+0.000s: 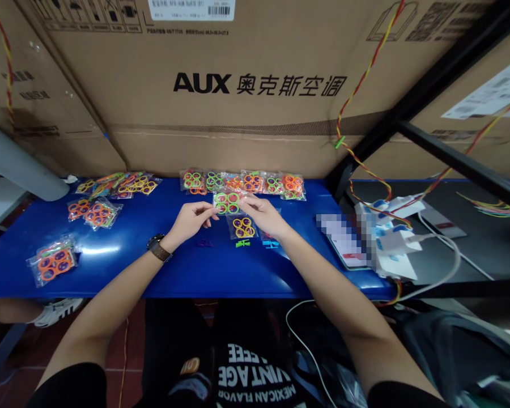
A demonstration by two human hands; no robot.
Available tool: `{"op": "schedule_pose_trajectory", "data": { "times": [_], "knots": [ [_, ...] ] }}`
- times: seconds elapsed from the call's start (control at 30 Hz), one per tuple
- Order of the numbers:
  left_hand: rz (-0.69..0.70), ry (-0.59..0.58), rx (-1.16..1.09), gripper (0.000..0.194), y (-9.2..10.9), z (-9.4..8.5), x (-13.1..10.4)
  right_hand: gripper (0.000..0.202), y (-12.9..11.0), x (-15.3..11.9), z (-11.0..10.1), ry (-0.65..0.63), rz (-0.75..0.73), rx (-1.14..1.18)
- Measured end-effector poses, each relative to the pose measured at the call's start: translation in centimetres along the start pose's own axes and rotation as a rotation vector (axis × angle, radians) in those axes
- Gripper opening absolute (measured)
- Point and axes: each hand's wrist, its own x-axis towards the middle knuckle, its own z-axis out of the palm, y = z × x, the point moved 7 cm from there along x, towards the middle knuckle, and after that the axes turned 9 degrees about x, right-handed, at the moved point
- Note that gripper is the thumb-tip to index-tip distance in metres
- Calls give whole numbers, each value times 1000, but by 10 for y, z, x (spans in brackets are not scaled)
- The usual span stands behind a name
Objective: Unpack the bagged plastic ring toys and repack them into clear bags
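Note:
A small clear plastic packet with green ring-shaped pieces [227,203] is up between my hands. My right hand [261,214] grips its right edge with thumb and fingers. At the packet's left edge, my left hand [192,222] has its thumb and fingers pinched together. Just below lies a packet of yellow rings [243,227], and my right wrist partly covers another packet beside it. Nearer me, a loose green piece [242,243], a light-blue piece [271,244] and a dark purple piece [204,243] rest on the blue table [195,275].
Several ring packets [253,182] line the table's back edge, with more packets [138,184] at the left. An orange-ring packet [53,263] lies near the front left. To the right are a phone [344,241], plugs and cables [397,241]. A large cardboard box [255,124] stands behind.

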Motion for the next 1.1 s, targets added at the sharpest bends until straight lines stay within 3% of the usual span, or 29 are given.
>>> {"op": "schedule_pose_trajectory", "data": {
  "times": [0.13,0.27,0.77,1.1],
  "knots": [
    [6,-5,66,28,5,-2,-1,31,13,1,-7,57,115,117],
    [1,-17,67,25,5,-1,-1,20,10,1,-12,131,54,133],
    [22,10,59,22,8,-1,-3,30,-13,2,0,-97,-112,-106],
    [76,34,128,32,8,-1,-4,27,-4,0,0,-70,-117,-132]
  ]
}}
